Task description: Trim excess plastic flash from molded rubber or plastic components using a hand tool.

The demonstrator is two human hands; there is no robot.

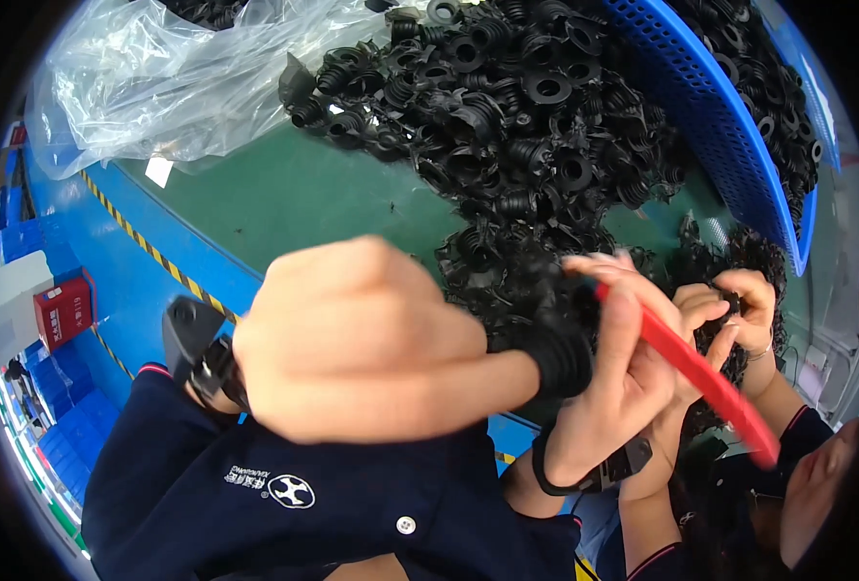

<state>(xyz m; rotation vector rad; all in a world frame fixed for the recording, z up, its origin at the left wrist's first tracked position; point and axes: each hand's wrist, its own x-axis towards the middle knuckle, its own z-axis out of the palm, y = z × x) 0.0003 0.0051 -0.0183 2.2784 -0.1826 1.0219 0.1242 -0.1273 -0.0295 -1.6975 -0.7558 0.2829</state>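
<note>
My left hand (361,349), large and smeared by motion, is closed, with its thumb stretched to the right against a black ribbed rubber boot (563,360). My right hand (623,358) is closed around a long red tool (700,378); the tool's kind cannot be made out. One end of it lies at the fingertips, near blurred black rubber, and the other sticks out to the lower right. Both hands are close together over the near edge of a heap of black rubber parts (545,145). My left fingertips are hidden behind the hand.
A green tabletop (294,194) carries the heap. Clear plastic sheeting (158,87) lies at the far left. A blue perforated basket (710,107) holds more black parts at the right. Beside me, a co-worker's hands (729,305) handle a small black part. A red box (64,308) stands on the left.
</note>
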